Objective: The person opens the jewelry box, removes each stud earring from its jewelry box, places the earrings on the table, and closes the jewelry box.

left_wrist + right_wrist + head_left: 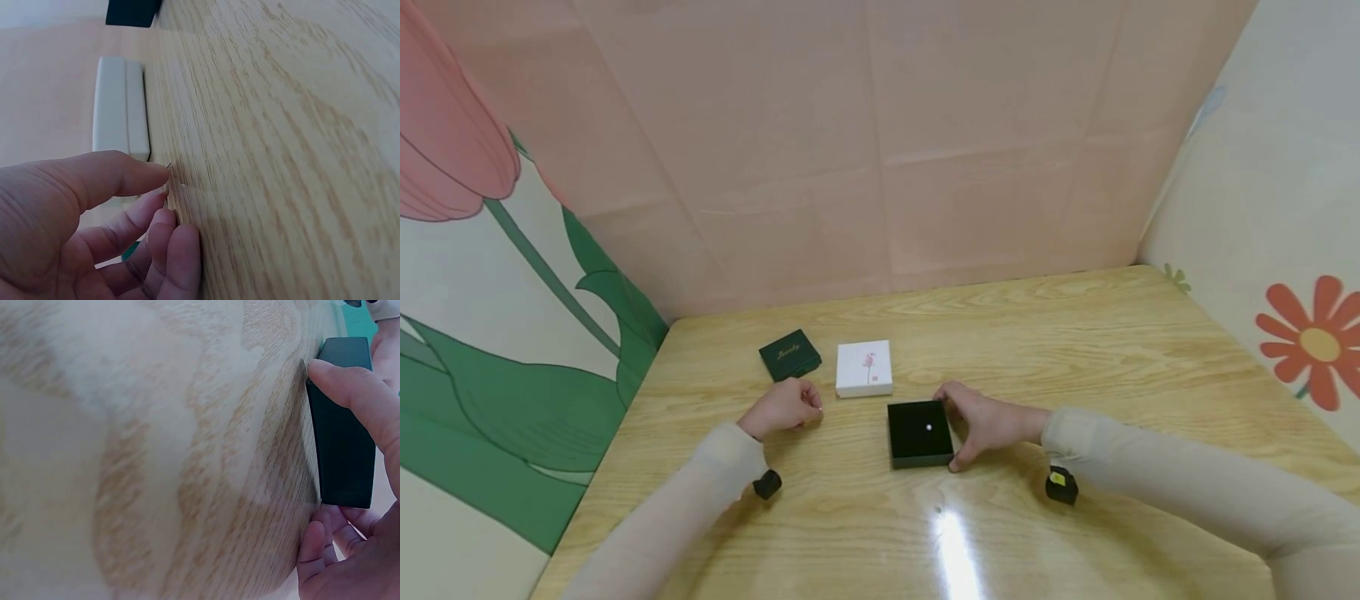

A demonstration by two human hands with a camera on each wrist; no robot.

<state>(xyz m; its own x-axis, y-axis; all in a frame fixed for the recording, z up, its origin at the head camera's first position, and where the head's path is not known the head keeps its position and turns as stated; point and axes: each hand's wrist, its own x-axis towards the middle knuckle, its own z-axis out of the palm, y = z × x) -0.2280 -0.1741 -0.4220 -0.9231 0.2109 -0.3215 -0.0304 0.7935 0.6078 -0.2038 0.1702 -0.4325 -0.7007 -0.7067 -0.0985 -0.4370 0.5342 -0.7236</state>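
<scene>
Filling the back, here's 1 pink backdrop (pixel 880 125) beyond the dark box (pixel 922 461), and underneath it 1 wooden table (pixel 1075 333) catching a bright glare. In come 2 sleeved arms, 1 to either side of the dark box, with 2 bare hands. The right hand (pixel 992 419) has the dark box itself: thumb on its near corner, fingers round its far corner, a firm clasp across the right side that hides part of that edge. The left hand (pixel 786 407), left of the dark box, has thumb and fingertips drawn together in a pinch. Now 2 more flat items: 1 green square (pixel 790 354) with gold lettering, farther off to the left, and 1 white box (pixel 862 367) with a pink flower, just beyond the dark box and to its left. Only the head view looks inside the dark box, where 1 pale bead (pixel 928 427) sits on black lining; the right wrist view gets the outer wall alone. And smallest, 1 thin sliver (pixel 169 165) at the left thumb tip, clearest from the left wrist, mostly covered by the fingers.
</scene>
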